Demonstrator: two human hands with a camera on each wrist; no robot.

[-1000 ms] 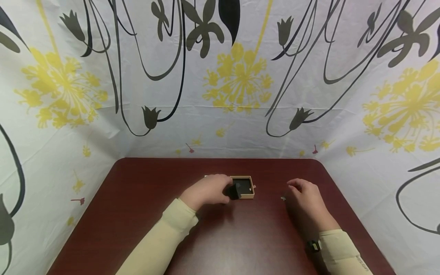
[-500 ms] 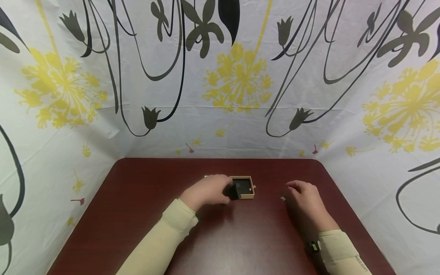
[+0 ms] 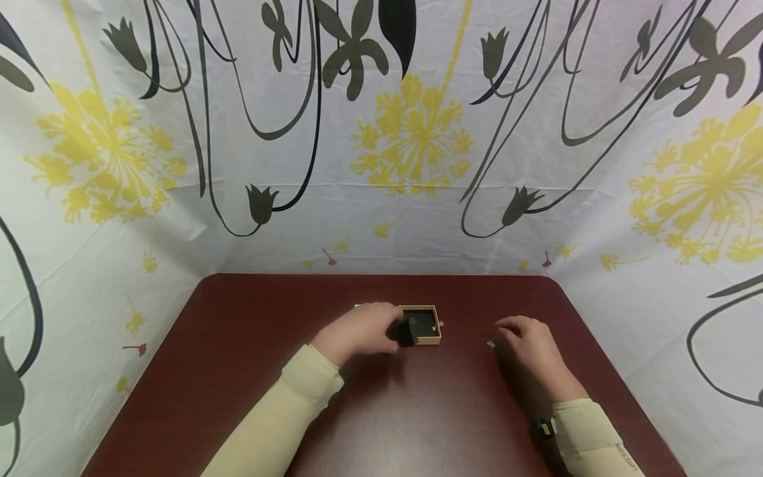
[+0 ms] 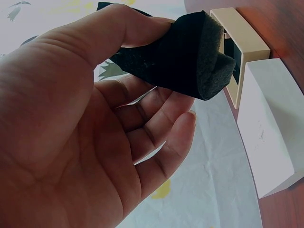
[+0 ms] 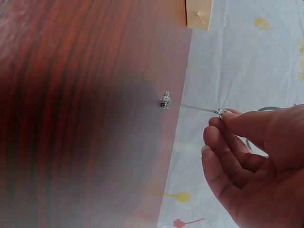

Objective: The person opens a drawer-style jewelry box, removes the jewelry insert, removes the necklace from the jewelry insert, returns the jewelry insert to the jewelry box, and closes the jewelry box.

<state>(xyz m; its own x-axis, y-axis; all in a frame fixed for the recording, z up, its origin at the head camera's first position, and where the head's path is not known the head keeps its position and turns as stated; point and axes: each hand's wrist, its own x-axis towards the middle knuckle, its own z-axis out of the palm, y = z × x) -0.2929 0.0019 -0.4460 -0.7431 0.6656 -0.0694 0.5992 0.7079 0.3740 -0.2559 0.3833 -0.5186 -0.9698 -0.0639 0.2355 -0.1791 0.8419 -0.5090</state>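
The left arm (image 3: 283, 407) extends from near left toward far centre; the left hand (image 3: 360, 328) pinches, thumb opposing the bent fingers (image 4: 178, 137). The right arm (image 3: 590, 434) angles far and left; the right hand (image 3: 530, 348) pinches at the fingertips.

Dark red table (image 3: 381, 411) across the head view's lower half, open tan box (image 3: 430, 341) near centre, white box (image 4: 270, 126) alongside.

A red-brown table (image 3: 238, 344) and a white flowery cloth (image 3: 286, 162).
The pad (image 4: 175, 59) is black with a grey edge, the chain (image 5: 166, 101) is silver, one box (image 4: 250, 31) is tan outside and black inside, and the other box (image 4: 268, 128) is white. Dark stripes mark the table; the cloth has yellow and grey flowers (and tiny red ones).
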